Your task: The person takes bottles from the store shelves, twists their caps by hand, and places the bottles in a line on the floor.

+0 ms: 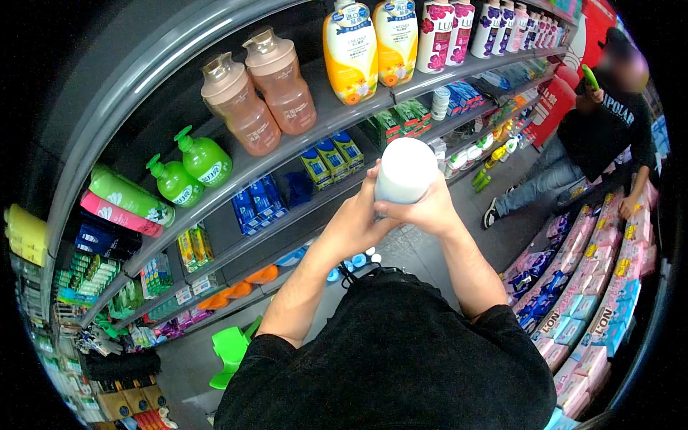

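Note:
A plain white bottle or canister [407, 172] is held in front of me, one smooth rounded end pointing up at the camera. My left hand [362, 218] grips it from the left side. From the right, my right hand [430, 209] is wrapped around it, thumb across the near side. Most of the fingers are hidden behind the white container, and no label shows on the side facing me. Beyond it, yellow-and-blue boxes [331, 159] and green-and-red boxes [401, 118] stand on the middle shelf.
The upper shelf [344, 115] carries brown bottles [281, 82], yellow-and-white bottles [350, 54] and green pump bottles [204, 158]. On the right are stacked pink and blue packs [591, 294] and a person [605, 122] holding something green. A green stool [231, 351] stands at lower left.

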`<state>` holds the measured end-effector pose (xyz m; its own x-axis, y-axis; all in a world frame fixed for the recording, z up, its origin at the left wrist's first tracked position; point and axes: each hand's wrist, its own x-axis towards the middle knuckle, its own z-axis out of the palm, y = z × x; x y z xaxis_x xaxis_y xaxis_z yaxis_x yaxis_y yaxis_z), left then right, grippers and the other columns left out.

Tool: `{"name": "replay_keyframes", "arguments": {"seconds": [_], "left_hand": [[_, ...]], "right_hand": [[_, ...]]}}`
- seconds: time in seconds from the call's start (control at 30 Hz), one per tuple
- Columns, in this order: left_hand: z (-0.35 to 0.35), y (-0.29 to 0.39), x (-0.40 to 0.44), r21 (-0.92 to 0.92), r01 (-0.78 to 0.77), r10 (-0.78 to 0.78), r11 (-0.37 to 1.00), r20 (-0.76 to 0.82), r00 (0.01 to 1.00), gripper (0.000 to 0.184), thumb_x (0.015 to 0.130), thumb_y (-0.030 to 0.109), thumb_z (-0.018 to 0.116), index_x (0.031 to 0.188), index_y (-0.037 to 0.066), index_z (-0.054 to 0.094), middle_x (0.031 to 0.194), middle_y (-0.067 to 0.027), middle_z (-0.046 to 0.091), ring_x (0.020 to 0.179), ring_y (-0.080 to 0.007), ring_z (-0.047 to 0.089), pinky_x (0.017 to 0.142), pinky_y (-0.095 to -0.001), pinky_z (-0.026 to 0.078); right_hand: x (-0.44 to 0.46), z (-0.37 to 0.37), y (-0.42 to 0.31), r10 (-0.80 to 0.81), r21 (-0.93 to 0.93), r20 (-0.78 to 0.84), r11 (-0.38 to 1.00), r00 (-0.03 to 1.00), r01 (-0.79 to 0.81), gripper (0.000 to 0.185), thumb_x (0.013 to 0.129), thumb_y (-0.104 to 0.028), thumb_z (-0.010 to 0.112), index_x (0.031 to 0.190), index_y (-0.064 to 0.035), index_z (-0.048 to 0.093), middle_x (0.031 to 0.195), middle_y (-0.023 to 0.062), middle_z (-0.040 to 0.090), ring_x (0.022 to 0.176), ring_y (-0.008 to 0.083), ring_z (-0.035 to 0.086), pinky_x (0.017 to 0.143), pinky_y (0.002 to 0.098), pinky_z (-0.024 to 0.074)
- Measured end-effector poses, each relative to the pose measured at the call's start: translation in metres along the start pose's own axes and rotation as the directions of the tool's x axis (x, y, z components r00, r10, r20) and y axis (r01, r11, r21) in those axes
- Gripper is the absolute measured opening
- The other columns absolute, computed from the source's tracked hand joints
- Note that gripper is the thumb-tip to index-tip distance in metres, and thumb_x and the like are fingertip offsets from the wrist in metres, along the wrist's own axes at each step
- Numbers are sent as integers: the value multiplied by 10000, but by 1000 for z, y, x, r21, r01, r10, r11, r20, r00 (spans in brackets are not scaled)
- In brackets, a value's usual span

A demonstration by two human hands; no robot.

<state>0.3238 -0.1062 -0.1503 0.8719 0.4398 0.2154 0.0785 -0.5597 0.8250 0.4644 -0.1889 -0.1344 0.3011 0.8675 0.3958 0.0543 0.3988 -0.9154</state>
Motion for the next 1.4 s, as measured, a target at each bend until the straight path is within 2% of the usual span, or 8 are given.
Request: {"name": "replay_keyframes", "arguments": {"seconds": [0.23, 0.3, 0.37, 0.43, 0.53, 0.8, 1.23, 1.4], "left_hand": [[-6, -14, -7, 5, -1, 1, 1000, 22, 1000, 863, 817, 345, 687, 1424, -27, 199, 1167, -334, 543, 1074, -468, 552, 903, -447, 463], [-9, -17, -9, 8, 6, -6, 1000, 28, 1000, 834, 819, 357, 682, 1409, -45, 250, 1151, -338, 550, 1076, -452, 560, 898, -447, 465], [-4, -27, -14, 1, 29, -29, 1000, -2, 1000, 803, 818, 364, 683, 1387, -51, 298, 1126, -338, 563, 1050, -427, 590, 869, -437, 483], [-5, -29, -19, 17, -19, 19, 1000, -5, 1000, 818, 816, 368, 688, 1391, -49, 282, 1103, -330, 578, 1016, -405, 617, 842, -420, 500], [-8, -33, -22, -39, 93, -88, 995, 115, 990, 857, 823, 380, 680, 1411, -46, 226, 1115, -330, 576, 1022, -429, 604, 853, -419, 491], [-3, -51, -30, -101, -63, 69, 993, 55, 996, 754, 783, 307, 740, 1338, -43, 369, 1213, -257, 547, 1106, -385, 562, 922, -417, 446], [5, -64, -23, -93, 325, -310, 941, 147, 939, 820, 772, 341, 722, 1396, -1, 314, 1217, -288, 554, 1160, -401, 535, 942, -430, 449], [30, -55, 4, 11, 274, -275, 962, 69, 959, 702, 722, 297, 760, 1257, -27, 441, 1183, -261, 582, 1116, -404, 558, 917, -455, 465]], "right_hand": [[-2, 5, 16, 76, -89, -20, 993, 997, -77, 502, 661, -87, 805, 1111, -11, 597, 1050, 71, 664, 985, 176, 621, 890, 343, 488], [-2, 9, 17, 130, -1, 23, 991, 991, -130, 657, 609, -144, 872, 1161, -17, 540, 1065, 62, 631, 989, 136, 589, 898, 322, 473], [-9, 7, 35, 107, -218, -40, 969, 993, -113, 630, 618, -141, 866, 1147, -13, 548, 1043, 62, 644, 977, 140, 599, 899, 317, 473], [-11, 16, 33, 136, -40, -45, 990, 990, -138, 607, 629, -146, 861, 1135, -13, 553, 1032, 62, 653, 962, 145, 607, 885, 315, 480], [-15, 20, 38, 215, -4, -24, 976, 976, -216, 570, 651, -115, 845, 1127, -15, 548, 1040, 63, 654, 959, 139, 609, 860, 311, 490], [-29, 25, 64, 256, -21, -19, 966, 966, -257, 648, 657, -137, 850, 1192, -18, 505, 1066, 45, 607, 987, 127, 568, 875, 309, 469], [-27, 7, 100, 262, -23, 45, 965, 964, -261, 705, 652, -189, 865, 1219, -20, 481, 1105, 54, 593, 1022, 145, 556, 907, 316, 452], [-21, -27, 106, 233, -16, 99, 972, 967, -233, 678, 648, -243, 864, 1188, -32, 512, 1086, 63, 605, 1018, 156, 565, 898, 323, 457]]}}
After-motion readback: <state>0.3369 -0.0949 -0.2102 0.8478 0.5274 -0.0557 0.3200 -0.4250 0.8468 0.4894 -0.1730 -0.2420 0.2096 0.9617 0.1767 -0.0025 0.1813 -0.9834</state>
